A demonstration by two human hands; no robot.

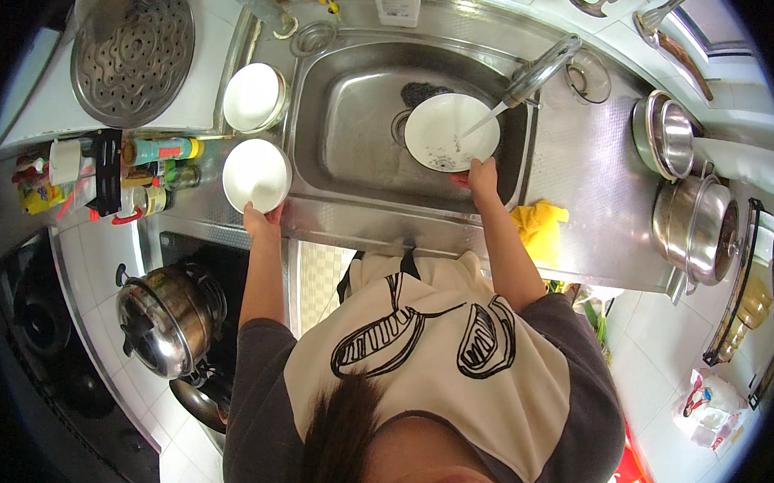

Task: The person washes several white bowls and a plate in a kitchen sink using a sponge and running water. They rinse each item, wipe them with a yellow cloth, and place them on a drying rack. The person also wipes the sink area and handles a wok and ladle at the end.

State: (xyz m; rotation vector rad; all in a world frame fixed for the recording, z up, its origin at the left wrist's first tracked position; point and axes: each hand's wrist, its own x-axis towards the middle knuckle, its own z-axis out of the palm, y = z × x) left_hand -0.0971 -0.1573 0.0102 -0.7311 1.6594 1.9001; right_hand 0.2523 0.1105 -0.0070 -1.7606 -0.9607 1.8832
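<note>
The left hand [264, 219] is gripping a white bowl [257, 174] left of the sink [349, 128]; the right hand [478, 180] is gripping a shallow dish [435, 130] at sink right. Running water [482, 122] could be making its rim slip.

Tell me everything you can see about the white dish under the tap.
The white dish is round, smooth and glossy, probably ceramic, its inside facing up. The right hand grips its near rim over the right part of the sink. A water stream from the tap falls into it. Small grey specks show inside, near that rim. Contact with the sink can't be told.
</note>
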